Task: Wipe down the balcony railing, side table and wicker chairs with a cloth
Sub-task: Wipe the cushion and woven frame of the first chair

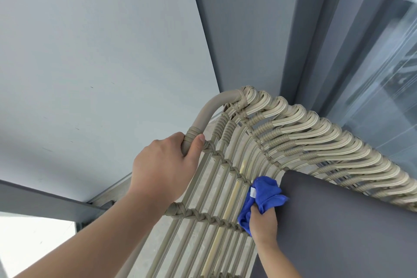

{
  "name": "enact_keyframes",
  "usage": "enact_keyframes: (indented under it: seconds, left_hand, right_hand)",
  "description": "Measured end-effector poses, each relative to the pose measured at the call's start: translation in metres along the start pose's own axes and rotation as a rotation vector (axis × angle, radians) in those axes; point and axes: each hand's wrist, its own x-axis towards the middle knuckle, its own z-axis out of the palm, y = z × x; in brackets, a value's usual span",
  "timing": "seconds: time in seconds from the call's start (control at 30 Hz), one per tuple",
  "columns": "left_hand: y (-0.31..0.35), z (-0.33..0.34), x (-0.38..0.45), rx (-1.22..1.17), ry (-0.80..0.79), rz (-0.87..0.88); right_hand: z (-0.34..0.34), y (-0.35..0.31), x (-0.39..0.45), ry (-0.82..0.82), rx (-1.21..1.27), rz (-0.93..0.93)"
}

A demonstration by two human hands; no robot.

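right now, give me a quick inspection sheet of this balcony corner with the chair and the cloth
surface: beige woven wicker chair, strands wrapped over a tubular frame, a grey flat seat cushion against the weave
job's things: bunched blue microfibre cloth with a white tag, pressed on the weave beside the cushion's edge
clutter: nothing seen
grippers: left hand grips the chair's frame tube; right hand holds the cloth
cables: nothing seen
surroundings: pale grey wall, darker grey door frame, glass pane at right, marbled floor tiles seen through the weave
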Motion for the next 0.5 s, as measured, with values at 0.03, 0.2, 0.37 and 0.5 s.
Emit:
enact_keyframes:
  seconds: [0.03,0.2,0.37,0.5]
  left_hand:
    - [0.000,0.000,0.000,0.001,-0.001,0.001]
    - [-0.001,0.001,0.000,-0.003,0.006,0.009]
    - [-0.001,0.002,-0.001,-0.008,0.006,0.011]
    - [-0.003,0.002,0.000,-0.002,0.008,0.006]
  right_hand:
    - [-0.001,-0.003,-0.005,-0.002,0.019,-0.007]
    - [-0.005,-0.022,-0.028,-0.010,0.096,-0.077]
    - [-0.006,-0.050,-0.051,-0.060,0.145,-0.153]
    - [-0.002,-0.069,-0.071,-0.089,0.178,-0.182]
